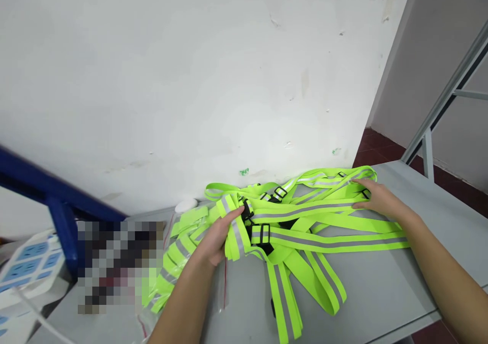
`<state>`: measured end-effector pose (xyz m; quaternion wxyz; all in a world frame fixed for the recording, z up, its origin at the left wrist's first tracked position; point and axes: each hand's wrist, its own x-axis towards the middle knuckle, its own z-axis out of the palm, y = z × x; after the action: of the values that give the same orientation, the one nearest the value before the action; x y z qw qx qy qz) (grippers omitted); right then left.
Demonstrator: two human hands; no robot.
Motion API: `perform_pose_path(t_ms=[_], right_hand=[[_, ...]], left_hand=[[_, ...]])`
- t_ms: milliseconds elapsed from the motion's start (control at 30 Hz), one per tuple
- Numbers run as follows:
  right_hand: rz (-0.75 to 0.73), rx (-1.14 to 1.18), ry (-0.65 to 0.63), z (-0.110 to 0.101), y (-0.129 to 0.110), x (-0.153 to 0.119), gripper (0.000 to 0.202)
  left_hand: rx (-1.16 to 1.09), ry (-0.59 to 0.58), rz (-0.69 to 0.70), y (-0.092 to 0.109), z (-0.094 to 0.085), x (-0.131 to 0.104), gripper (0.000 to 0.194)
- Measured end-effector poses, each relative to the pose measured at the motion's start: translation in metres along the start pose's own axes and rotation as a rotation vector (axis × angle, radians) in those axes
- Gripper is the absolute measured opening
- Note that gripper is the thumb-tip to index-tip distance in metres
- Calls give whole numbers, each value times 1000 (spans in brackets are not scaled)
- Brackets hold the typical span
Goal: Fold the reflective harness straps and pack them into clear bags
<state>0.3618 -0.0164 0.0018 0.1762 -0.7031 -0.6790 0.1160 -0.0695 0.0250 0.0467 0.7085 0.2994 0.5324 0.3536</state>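
Observation:
Neon yellow-green straps (305,214) with grey reflective stripes and black buckles lie loosely spread on the grey table. My left hand (221,232) is closed around a folded bundle of these straps, its thumb near a black buckle. At the right end of the straps, my right hand (371,199) has its fingers apart and rests on or just over the bands; whether it pinches one is not clear. Loose strap loops hang toward the table's front edge. Left of my left hand are more green straps in clear plastic bags (179,252), partly hidden by my forearm.
A white wall (190,80) rises behind the grey table (362,283). At the left stand a blue metal frame (64,212) and white-and-blue boxes (32,262). A white round object (186,205) sits by the wall. A grey metal frame (442,100) stands at the right.

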Motion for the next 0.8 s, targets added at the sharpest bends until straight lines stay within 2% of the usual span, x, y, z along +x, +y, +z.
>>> perform_pose_path(t_ms=[67,133,267,367,467,600,700,800], right_hand=[[10,-10,62,-1,4,3,57],[55,-6,140,-3,7,5,44],[223,-29,301,-5,11,8,48],[249,-60,396,-4,14,10,50],[270,-116,425,-3,20,14,50],[367,-156,466,1,33,19,45],[348,-186,479,6,37,21,45],[242,-221,501,8,31,20,46]], left_hand=[[23,10,14,1,-1,-2,42],[33,32,21,2,-2,-6,45],[5,-19,2,6,-3,-15,41],[10,-78,-45,7,-6,-20,36],[52,-142,-50,5,-13,-20,37],[71,-217,-45,1,-20,-16,38],[82,-210,-38,0,-15,-16,35],[122,-186,-25,1,-7,-18,35]])
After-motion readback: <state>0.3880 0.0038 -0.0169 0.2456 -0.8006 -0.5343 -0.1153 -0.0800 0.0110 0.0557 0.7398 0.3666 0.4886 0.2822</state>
